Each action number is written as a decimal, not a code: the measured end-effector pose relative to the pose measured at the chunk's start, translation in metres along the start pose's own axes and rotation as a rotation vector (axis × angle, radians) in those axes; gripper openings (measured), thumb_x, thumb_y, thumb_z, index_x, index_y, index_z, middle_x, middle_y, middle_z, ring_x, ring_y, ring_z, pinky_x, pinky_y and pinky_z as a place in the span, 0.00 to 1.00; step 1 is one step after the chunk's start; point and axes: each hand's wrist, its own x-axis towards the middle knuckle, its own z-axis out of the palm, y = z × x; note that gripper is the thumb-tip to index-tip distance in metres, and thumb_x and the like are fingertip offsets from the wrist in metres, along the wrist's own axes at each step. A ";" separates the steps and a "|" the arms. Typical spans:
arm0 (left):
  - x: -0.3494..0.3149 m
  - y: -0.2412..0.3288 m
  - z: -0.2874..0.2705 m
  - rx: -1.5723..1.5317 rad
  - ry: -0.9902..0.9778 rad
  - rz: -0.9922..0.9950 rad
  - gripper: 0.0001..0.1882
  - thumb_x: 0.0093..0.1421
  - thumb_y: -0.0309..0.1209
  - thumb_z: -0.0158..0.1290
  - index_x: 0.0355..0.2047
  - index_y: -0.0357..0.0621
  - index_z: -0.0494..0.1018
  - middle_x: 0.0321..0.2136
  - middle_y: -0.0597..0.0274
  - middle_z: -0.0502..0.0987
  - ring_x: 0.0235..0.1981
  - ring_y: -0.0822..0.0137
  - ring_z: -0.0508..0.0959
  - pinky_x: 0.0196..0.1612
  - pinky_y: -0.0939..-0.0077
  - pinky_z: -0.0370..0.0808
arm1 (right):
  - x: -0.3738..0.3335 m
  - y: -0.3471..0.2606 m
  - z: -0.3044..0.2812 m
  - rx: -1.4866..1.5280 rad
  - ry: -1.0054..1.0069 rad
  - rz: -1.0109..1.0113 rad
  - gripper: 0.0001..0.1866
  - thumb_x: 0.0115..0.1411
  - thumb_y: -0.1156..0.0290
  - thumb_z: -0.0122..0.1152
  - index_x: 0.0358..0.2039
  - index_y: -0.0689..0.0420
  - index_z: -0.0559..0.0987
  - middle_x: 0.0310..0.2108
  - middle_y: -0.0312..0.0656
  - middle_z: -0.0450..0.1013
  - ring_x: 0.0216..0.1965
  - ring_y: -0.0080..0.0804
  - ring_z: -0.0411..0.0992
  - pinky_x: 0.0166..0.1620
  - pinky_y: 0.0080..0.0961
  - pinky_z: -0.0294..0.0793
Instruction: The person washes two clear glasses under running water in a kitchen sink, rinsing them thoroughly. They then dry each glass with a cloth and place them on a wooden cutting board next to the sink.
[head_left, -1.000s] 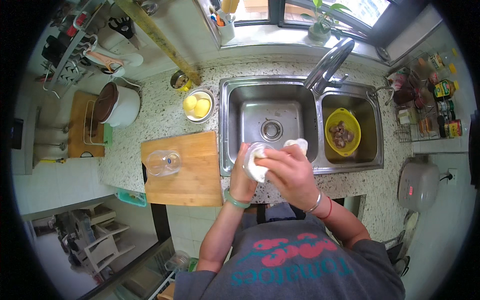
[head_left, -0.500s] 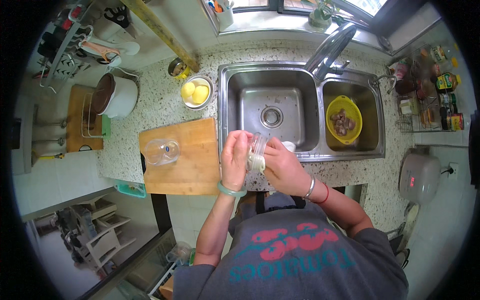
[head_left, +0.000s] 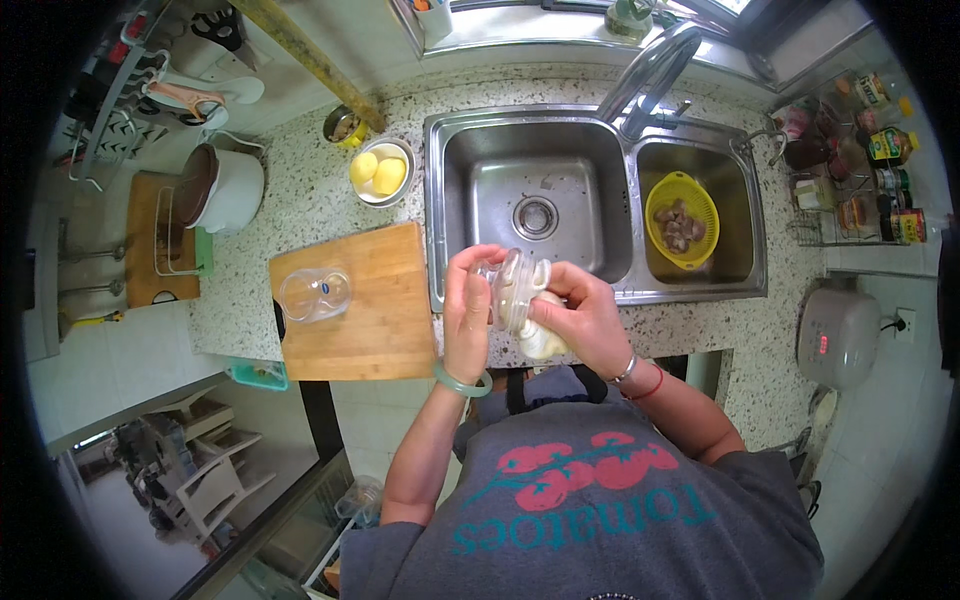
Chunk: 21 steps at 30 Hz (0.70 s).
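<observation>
In front of the sink's near edge, my left hand (head_left: 467, 312) grips a small clear round container (head_left: 513, 290), fingers and thumb curled about its left side. My right hand (head_left: 594, 322) is closed on a whitish cloth (head_left: 543, 341), bunched and pressed against the container's right side. Part of the cloth shows at the container's mouth, and the rest hangs below my right fingers. On the wooden cutting board (head_left: 375, 345) to the left, a larger clear jar (head_left: 313, 296) with a small blue label lies on its side.
Beyond my hands is a double steel sink (head_left: 435, 200) with a tall faucet (head_left: 655, 75). A yellow colander (head_left: 712, 210) of brownish-pink pieces sits in its right basin. A bowl (head_left: 392, 198) of peeled yellow potatoes and a white pot (head_left: 238, 190) stand left; bottles fill a right-hand rack (head_left: 850, 235).
The view has shifted a little. My right hand has moved slightly right of the container, and the cloth now shows as a larger bunch beneath its fingers. The left hand keeps its grip.
</observation>
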 end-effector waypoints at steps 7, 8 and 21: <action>-0.010 0.008 0.005 0.066 -0.167 0.079 0.42 0.48 0.36 0.67 0.59 0.42 0.56 0.53 0.55 0.64 0.55 0.65 0.67 0.54 0.71 0.69 | -0.007 -0.009 -0.016 -0.302 -0.109 -0.163 0.15 0.54 0.76 0.57 0.43 0.62 0.76 0.40 0.43 0.75 0.39 0.28 0.68 0.45 0.26 0.68; -0.011 0.012 0.007 -0.022 -0.141 0.042 0.42 0.48 0.34 0.67 0.60 0.42 0.55 0.53 0.55 0.64 0.55 0.65 0.67 0.54 0.70 0.69 | -0.007 -0.015 -0.020 -0.399 -0.211 -0.288 0.16 0.54 0.75 0.56 0.45 0.62 0.76 0.43 0.46 0.74 0.42 0.31 0.68 0.48 0.28 0.67; -0.018 0.045 0.018 -0.088 -0.179 -0.038 0.48 0.46 0.30 0.68 0.63 0.44 0.51 0.53 0.55 0.65 0.52 0.65 0.70 0.54 0.70 0.69 | -0.033 -0.026 -0.028 -0.195 -0.062 -0.272 0.20 0.50 0.84 0.61 0.46 0.59 0.74 0.48 0.46 0.71 0.42 0.40 0.73 0.43 0.29 0.72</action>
